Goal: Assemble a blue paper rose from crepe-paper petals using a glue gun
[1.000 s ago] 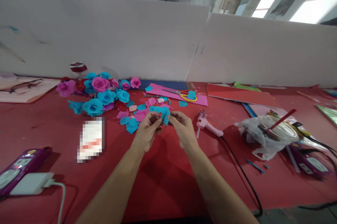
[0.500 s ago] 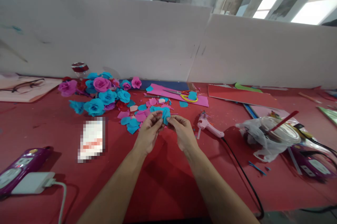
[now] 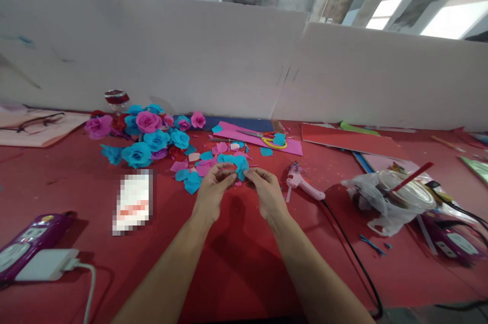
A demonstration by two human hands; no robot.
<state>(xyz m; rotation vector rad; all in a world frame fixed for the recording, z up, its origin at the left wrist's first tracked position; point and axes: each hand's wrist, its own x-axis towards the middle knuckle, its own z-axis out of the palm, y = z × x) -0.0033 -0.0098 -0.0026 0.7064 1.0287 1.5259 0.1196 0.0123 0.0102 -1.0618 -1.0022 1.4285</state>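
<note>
Between my two hands is a small blue paper petal [image 3: 241, 165], pinched near the middle of the red table [image 3: 236, 283]. My left hand [image 3: 215, 187] grips its left side with thumb and fingers. On the right edge, my right hand [image 3: 265, 187] pinches with thumb and forefinger. Loose pink and blue paper petals [image 3: 193, 182] lie scattered just beyond and left of my hands. Right of my right hand rests a pink glue gun [image 3: 305, 184] with a black cord. Scissors [image 3: 272, 141] with yellow and red handles lie behind, on a pink paper strip [image 3: 293, 147].
Finished paper flowers [image 3: 147, 136] in blue, pink and red are bunched at the back left. A purple power strip [image 3: 49, 227] with a white charger [image 3: 49, 265] sits front left. At right stand a plastic bag with a lidded cup [image 3: 404, 189] and red card [image 3: 351, 138].
The blue petal has turned and spread slightly between my fingers. My hands stay in nearly the same place, with small finger shifts.
</note>
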